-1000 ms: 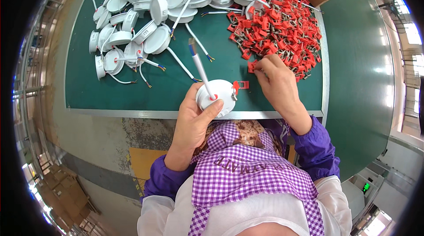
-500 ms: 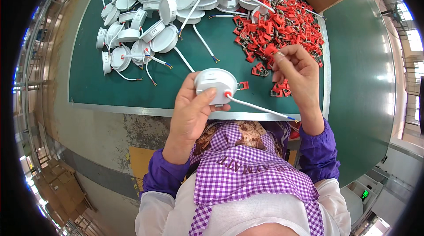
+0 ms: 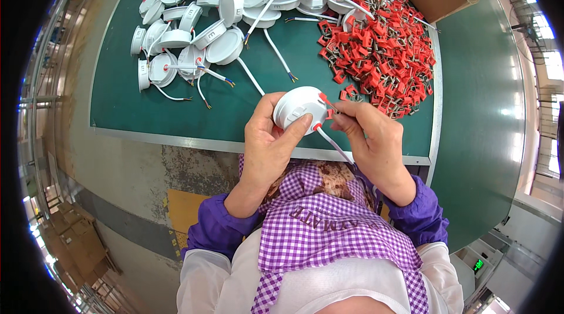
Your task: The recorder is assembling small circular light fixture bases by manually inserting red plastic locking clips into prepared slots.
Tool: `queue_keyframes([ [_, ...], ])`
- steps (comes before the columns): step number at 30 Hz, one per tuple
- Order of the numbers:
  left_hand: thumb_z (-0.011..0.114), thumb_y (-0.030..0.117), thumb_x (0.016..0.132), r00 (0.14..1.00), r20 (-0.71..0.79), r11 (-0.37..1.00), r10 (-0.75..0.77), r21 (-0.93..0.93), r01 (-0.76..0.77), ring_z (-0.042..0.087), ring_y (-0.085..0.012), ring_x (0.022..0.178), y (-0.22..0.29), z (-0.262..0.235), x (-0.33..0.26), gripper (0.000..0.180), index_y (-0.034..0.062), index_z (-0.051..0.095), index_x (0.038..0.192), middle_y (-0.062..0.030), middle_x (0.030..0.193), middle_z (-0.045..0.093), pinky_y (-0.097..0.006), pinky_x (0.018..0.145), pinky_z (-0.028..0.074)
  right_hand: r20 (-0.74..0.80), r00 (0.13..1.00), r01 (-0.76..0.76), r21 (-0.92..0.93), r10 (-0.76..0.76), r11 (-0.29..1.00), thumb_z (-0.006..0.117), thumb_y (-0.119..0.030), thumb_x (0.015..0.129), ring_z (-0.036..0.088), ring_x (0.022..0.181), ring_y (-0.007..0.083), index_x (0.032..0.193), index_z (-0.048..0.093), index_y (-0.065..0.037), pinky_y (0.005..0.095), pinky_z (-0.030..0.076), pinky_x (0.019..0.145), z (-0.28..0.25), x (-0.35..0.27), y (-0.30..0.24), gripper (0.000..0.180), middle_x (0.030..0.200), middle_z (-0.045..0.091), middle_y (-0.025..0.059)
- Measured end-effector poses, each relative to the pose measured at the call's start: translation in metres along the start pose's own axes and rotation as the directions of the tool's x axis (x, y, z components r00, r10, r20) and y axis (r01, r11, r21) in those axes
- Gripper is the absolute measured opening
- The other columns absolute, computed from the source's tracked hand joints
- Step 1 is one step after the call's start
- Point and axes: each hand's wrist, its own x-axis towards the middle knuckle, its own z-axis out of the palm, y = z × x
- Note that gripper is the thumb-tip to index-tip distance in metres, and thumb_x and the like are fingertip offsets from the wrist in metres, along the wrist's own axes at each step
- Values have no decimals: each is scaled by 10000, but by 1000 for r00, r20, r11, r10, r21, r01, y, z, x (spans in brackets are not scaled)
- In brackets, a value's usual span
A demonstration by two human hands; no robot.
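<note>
The left hand [image 3: 267, 140] grips a round, smooth white plastic lamp [image 3: 298, 108]. The right hand [image 3: 370, 135] pinches a small red clip [image 3: 325, 101] at its edge, just below a pile of red clips [image 3: 382, 49].

Bare mat [image 3: 176, 108] ahead; red clips [image 3: 382, 49] right.

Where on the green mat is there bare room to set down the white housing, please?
Bare mat lies along the near metal edge, below the white housings and left of the left hand. The far side is crowded with housings, and the red clips fill the right.
</note>
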Motion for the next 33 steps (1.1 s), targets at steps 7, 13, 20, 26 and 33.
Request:
queue_keyframes([
  [7, 714, 54, 862, 994, 34, 970, 102, 219, -107, 628, -104, 889, -5, 1, -1, 286, -1, 599, 1118, -61, 1005, 656, -254, 756, 521, -46, 998, 35, -88, -39, 996, 650, 30, 855, 673, 700, 286, 1016, 615, 8, 349, 529, 574, 8, -5, -2, 166, 835, 649, 149],
  [13, 729, 45, 834, 984, 91, 918, 156, 354, -178, 623, -118, 859, 0, -1, 1, 295, 12, 624, 1108, -62, 969, 663, -269, 735, 508, -87, 993, 64, -109, -74, 992, 653, 86, 800, 671, 704, 290, 1028, 610, 1, 346, 527, 572, 14, -9, 4, 247, 833, 644, 142],
  [20, 727, 29, 832, 984, 146, 942, 101, 305, -142, 613, -115, 858, 0, -5, 2, 293, 10, 625, 1107, -65, 962, 655, -266, 743, 502, -141, 976, 150, -111, -165, 982, 649, 116, 776, 649, 696, 269, 1002, 614, 8, 327, 515, 581, 16, -7, 5, 253, 802, 624, 128],
  [26, 715, 37, 848, 977, 208, 935, 58, 331, -126, 613, -106, 863, 0, -4, 2, 269, 7, 621, 1098, -60, 959, 650, -265, 744, 503, -139, 981, 125, -61, -133, 990, 667, 98, 787, 655, 736, 221, 1029, 613, 2, 299, 507, 619, 13, -12, 26, 265, 864, 637, 131],
  [33, 696, 76, 878, 975, 219, 961, 35, 261, -93, 615, -104, 853, 8, 5, -8, 265, 9, 594, 1114, -61, 935, 645, -269, 734, 504, 73, 970, -241, 433, 233, 868, 694, 46, 815, 663, 851, 145, 1368, 485, 12, 269, 517, 777, -8, -11, 8, 592, 1230, 607, 144],
])
